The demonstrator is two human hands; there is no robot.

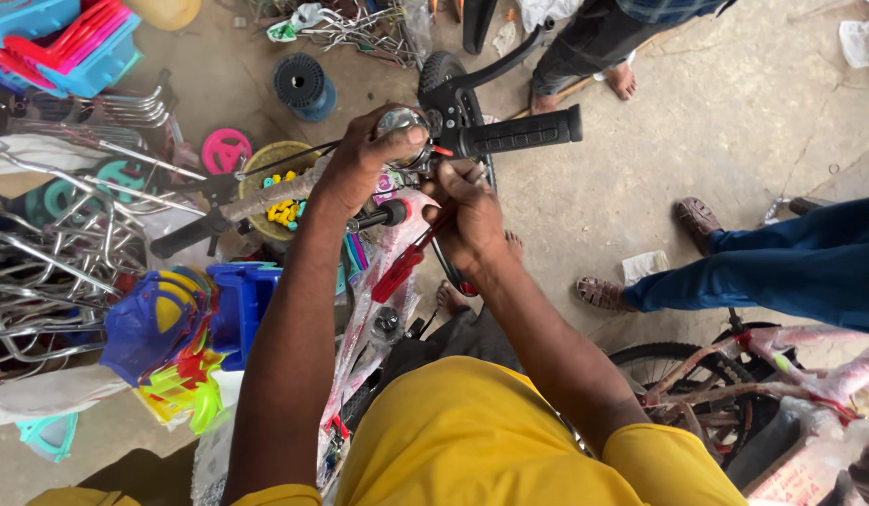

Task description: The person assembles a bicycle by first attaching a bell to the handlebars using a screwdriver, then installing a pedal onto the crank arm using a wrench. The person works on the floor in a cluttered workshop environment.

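— Yellow shirt (472, 440) fills the foreground; what do the hands hold?
— Left hand (359, 164) clenches a round chrome bell (401, 122) on the handlebar by the ribbed black grip (523, 134). Right hand (472, 220) grasps a red-handled screwdriver (401, 267).
— Around?
— Wire frames (59, 253) and bright plastic parts (163, 328) crowd the left.

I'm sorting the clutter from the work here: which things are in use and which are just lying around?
In use: left hand on the bell; right hand with the red screwdriver; handlebar grip.

Lying about: wire spool, plastic stools, metal frames, second bicycle.
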